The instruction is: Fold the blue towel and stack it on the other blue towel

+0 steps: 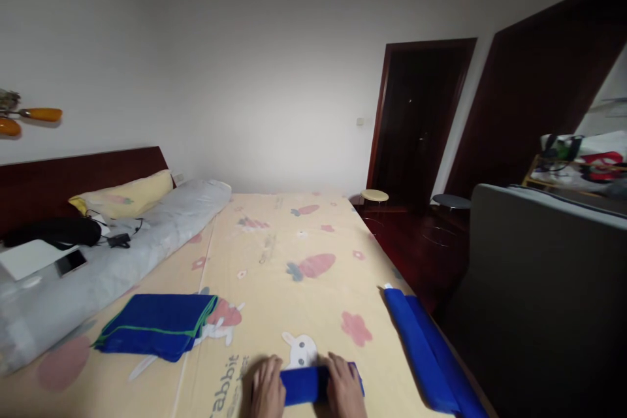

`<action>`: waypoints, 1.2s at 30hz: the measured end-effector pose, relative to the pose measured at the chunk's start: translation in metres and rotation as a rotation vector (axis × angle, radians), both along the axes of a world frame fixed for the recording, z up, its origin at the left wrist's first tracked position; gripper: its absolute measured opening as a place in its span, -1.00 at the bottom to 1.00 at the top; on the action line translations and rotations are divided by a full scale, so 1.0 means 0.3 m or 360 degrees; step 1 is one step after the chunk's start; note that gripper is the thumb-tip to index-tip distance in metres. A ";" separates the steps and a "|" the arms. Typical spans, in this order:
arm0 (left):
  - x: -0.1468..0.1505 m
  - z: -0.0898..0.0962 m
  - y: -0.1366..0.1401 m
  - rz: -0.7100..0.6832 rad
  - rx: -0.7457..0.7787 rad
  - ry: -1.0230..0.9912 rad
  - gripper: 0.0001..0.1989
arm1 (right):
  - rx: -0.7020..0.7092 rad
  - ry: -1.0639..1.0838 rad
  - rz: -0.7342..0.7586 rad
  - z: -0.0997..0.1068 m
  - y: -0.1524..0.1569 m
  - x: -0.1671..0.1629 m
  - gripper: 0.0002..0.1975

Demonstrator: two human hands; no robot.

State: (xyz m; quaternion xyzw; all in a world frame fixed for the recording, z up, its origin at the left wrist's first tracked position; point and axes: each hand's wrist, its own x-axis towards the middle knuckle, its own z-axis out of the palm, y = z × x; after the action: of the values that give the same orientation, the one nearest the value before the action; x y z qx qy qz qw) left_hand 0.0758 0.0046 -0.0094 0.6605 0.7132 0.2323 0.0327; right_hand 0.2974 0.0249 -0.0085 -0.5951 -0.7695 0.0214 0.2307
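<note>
A small, narrow bundle of folded blue cloth (304, 385) lies on the bed at the bottom middle of the view. At its left end is my left hand (268, 385), with curled fingers gripping the cloth. My right hand (343, 384) grips near the other end, and a blue corner sticks out past it. To the left, a folded blue cloth with green edging (157, 325) rests flat. Off to the right, a long folded blue cloth (426, 353) lies along the bed's edge.
The bed's yellow sheet (264, 313) has carrot and rabbit prints. A grey bedding roll (166, 232), a pillow (127, 196), a black cable adapter (119, 240) and a white box (32, 258) are at left. Two stools, a yellow one (375, 196) and a dark one (450, 201), stand beyond.
</note>
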 end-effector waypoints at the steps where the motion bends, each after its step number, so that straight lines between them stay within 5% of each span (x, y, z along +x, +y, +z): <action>1: 0.043 -0.024 0.004 -0.0155 0.0003 -0.0032 -0.48 | 0.0010 -0.0039 0.0146 -0.025 -0.007 -0.044 -0.42; 5: 0.133 -0.082 -0.005 -0.0458 -0.0166 -0.0044 -0.40 | 0.0260 -0.0239 0.0432 -0.130 -0.022 -0.143 -0.36; 9: 0.011 -0.059 -0.040 -0.0623 -0.0485 0.0018 -0.29 | 0.0707 -0.0365 0.0414 -0.193 -0.025 -0.030 -0.27; 11: -0.075 -0.020 -0.058 -0.0557 -0.0547 0.0045 -0.27 | 0.0683 -0.0345 0.0221 -0.199 -0.030 0.072 -0.28; 14: -0.147 0.050 -0.076 -0.0460 -0.0641 0.0083 -0.27 | 0.0314 -0.0212 0.0081 -0.164 -0.041 0.197 -0.36; 18: -0.131 0.117 -0.073 -0.0393 -0.0690 0.0120 -0.22 | -0.0293 0.0105 0.0142 -0.028 -0.041 0.226 -0.43; 21: -0.114 0.126 -0.058 -0.0378 -0.0673 0.0134 -0.25 | -0.0519 0.0312 0.0049 0.092 -0.017 0.188 -0.39; 25: -0.143 0.111 -0.037 -0.0415 -0.0600 0.0099 -0.34 | -0.0656 0.0520 -0.0018 0.235 0.065 0.169 -0.56; 30: -0.158 0.134 -0.032 -0.0351 -0.0522 -0.0079 -0.46 | -0.0739 0.0858 0.0312 0.496 0.146 0.148 -0.75; 36: 0.011 0.127 0.002 -0.0161 -0.0710 -0.0695 -0.49 | -0.0618 0.1294 0.0677 0.845 -0.036 -0.030 -0.69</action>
State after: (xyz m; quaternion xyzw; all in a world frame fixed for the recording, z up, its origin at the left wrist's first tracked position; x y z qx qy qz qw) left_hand 0.0789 0.0051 0.0286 0.6063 0.6889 0.2044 0.3406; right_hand 0.2884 0.0142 0.2451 -0.4005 -0.7034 0.4412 0.3876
